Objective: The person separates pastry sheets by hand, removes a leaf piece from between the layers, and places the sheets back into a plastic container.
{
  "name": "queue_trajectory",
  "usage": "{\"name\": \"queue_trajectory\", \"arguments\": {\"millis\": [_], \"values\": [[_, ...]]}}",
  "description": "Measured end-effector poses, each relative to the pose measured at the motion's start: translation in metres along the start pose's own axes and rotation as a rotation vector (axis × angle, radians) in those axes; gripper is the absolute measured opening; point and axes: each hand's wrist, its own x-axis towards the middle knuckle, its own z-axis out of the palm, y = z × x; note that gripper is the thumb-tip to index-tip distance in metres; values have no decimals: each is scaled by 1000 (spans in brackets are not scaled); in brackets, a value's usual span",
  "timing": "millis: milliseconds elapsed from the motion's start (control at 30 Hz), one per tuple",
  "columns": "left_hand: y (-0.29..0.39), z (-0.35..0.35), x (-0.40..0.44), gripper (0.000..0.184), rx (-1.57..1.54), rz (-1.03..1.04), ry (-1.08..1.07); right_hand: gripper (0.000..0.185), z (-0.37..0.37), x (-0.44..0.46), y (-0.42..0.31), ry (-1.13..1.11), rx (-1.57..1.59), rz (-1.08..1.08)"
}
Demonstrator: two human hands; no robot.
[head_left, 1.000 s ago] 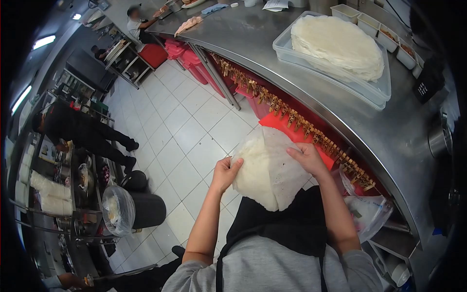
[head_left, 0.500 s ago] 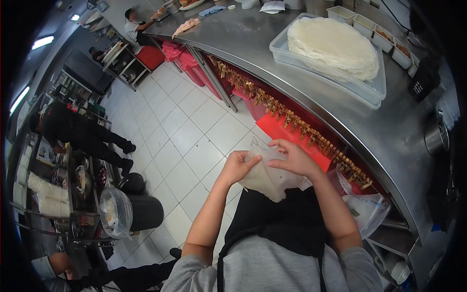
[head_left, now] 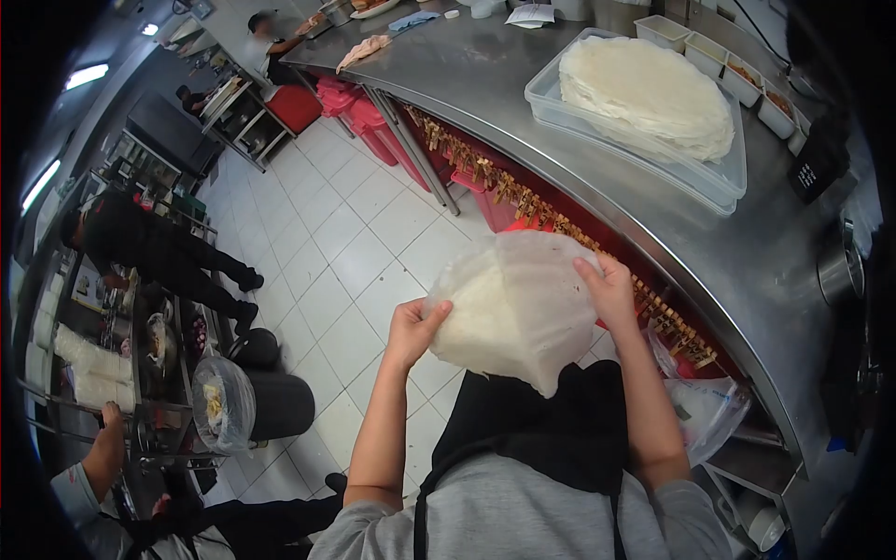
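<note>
Between my two hands a thin, pale, translucent wrapper sheet [head_left: 513, 308] is spread out in front of the black apron, creased down its middle and drooping to a point at the bottom. My left hand [head_left: 415, 329] pinches its left edge, thumb on top. At the right edge, my right hand [head_left: 609, 287] grips it the same way. Up on the steel counter, a stack of similar white sheets [head_left: 644, 98] lies in a clear plastic container [head_left: 635, 154]. Fingers under the held sheet are partly hidden.
The steel counter [head_left: 485, 89] curves along the right, with clothespins [head_left: 551, 219] hung below its edge. Small tubs [head_left: 742, 84] stand behind the stack. A lined bin [head_left: 280, 406] is on the tiled floor at left, near a person in black [head_left: 159, 243]. Another person's hand [head_left: 112, 420] reaches to a shelf.
The sheet has been unfolded from a bunched shape to a wide spread. My hands have moved apart, left hand leftward and right hand rightward. At lower left, another person's arm has reached up.
</note>
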Motion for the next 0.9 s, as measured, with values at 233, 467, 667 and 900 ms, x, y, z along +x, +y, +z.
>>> {"name": "queue_trajectory", "arguments": {"millis": [233, 467, 667, 900], "values": [[-39, -45, -8, 32, -86, 6, 176, 23, -17, 5, -22, 91, -25, -45], [-98, -120, -27, 34, 122, -69, 463, 23, -17, 12, -19, 163, 29, 47], [-145, -132, -39, 29, 278, -105, 461, 20, 42, 10, -58, -267, -542, -201], [-166, -93, -21, 23, 192, -65, 346, 27, 98, 101, -178, -331, -515, -715]]}}
